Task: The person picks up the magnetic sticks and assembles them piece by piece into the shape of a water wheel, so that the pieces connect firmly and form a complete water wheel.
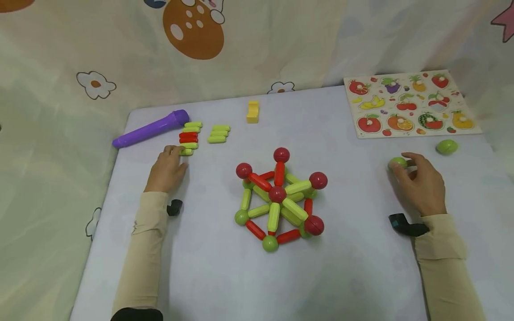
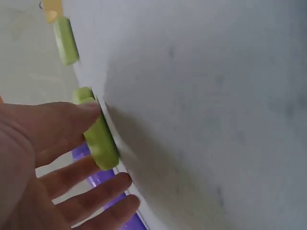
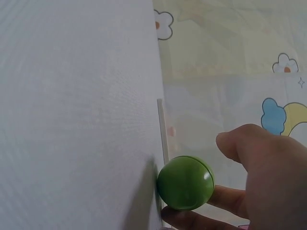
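Observation:
My left hand (image 1: 166, 169) is at the near end of a row of red and green magnetic sticks (image 1: 188, 135). Its thumb and finger pinch a green stick (image 2: 101, 139); the other fingers are spread. On the right, my right hand (image 1: 423, 187) is around a green ball (image 3: 186, 183) resting on the table. Fingers touch the ball from beyond and below, while the thumb stands apart from it in the right wrist view. Between the hands stands a built structure (image 1: 277, 195) of red and green sticks joined by red and green balls.
A purple tube-shaped thing (image 1: 150, 129) lies behind the left hand. Several green sticks (image 1: 218, 133) lie beside the row. Farther back are a yellow block (image 1: 253, 112) and a fruit puzzle board (image 1: 413, 104). Another green ball-like piece (image 1: 447, 146) sits beyond the right hand.

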{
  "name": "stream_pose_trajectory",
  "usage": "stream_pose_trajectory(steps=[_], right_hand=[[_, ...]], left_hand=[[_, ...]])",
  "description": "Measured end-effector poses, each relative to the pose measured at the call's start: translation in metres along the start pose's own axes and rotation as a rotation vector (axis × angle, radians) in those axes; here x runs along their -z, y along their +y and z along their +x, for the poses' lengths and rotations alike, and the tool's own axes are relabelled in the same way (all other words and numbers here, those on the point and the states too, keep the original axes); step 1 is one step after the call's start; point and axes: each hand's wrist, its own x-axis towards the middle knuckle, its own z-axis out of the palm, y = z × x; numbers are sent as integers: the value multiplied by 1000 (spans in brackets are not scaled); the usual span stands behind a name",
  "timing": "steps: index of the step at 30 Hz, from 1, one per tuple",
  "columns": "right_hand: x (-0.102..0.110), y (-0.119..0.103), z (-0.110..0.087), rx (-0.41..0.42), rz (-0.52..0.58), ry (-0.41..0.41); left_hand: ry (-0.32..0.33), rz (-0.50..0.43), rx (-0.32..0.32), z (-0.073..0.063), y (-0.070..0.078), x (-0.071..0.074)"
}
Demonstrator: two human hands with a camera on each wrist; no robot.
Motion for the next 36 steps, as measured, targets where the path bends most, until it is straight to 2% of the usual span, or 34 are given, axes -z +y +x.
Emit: stream_pose_trajectory(steps=[2,4,7,8,11,14,16,19,22,25,36], right_hand=[[-1,0,1,8,2,2],[-2,-1,1,5,0,5],[-1,-1,2,-1,0,7],[-1,-1,2,-7,0,5],[-1,-1,3,-5,0,3],[0,-2,3,-1,-7,5],[1,-2,2,1,-10,4],[2,-2,2,-1,-12,1],[1,-3,2,-5,-11,-2],[0,-4,2,-9,-9,-11],[-2,-2,3,-7,-17,-12]], left_hand=[[-13,5,0,1,-4,-2],[10,13,-24,0,-2,-5],[77,13,-95,-8,8,-9],[89,-14,-123,-14,14,-9],[91,-181,-227,-43,40,-10],[36,-425,-380,-85,76,-16],[-19,-552,-471,-111,98,-24],[-57,-627,-568,-137,122,-38],[-71,-644,-586,-149,135,-51],[-83,-653,-562,-153,140,-57],[-92,-662,-546,-153,148,-62]])
